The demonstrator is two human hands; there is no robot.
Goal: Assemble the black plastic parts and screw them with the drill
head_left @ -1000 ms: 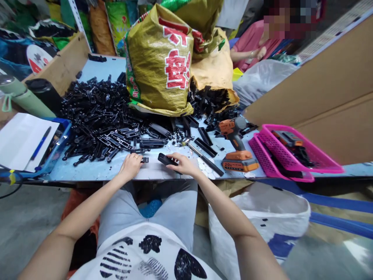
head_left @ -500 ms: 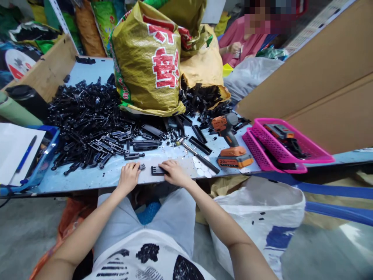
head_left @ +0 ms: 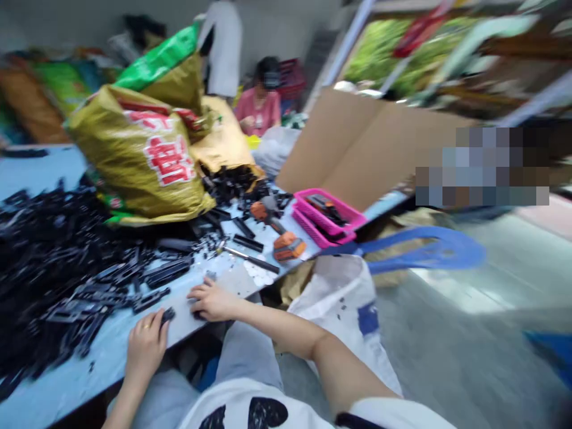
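My left hand point(head_left: 145, 347) is at the table's front edge, its thumb and fingers closed on a small black plastic part point(head_left: 168, 316) whose end pokes out past the fingertips. To its right, my right hand point(head_left: 215, 301) rests on the grey board point(head_left: 236, 282), fingers curled over another black plastic part point(head_left: 199, 316), mostly hidden beneath them. A heap of black plastic parts point(head_left: 44, 250) spreads to the left. Just behind my hands lies a single long black piece point(head_left: 151, 300). The hammer point(head_left: 252, 259) lies beyond my right hand. Motion blurs the picture.
A cordless drill point(head_left: 286, 244) stands right of the hammer, beside stacked pink baskets point(head_left: 328, 217). A large yellow sack point(head_left: 138, 161) stands behind the heap. A cardboard sheet point(head_left: 357, 143) rises at the right; a white sack point(head_left: 339, 292) is below the edge. A person in pink point(head_left: 259, 107) sits beyond.
The view has swung to the right, so the table's things appear farther left and tilted. Both hands stay near the board's front edge, with the black parts still at their fingers.
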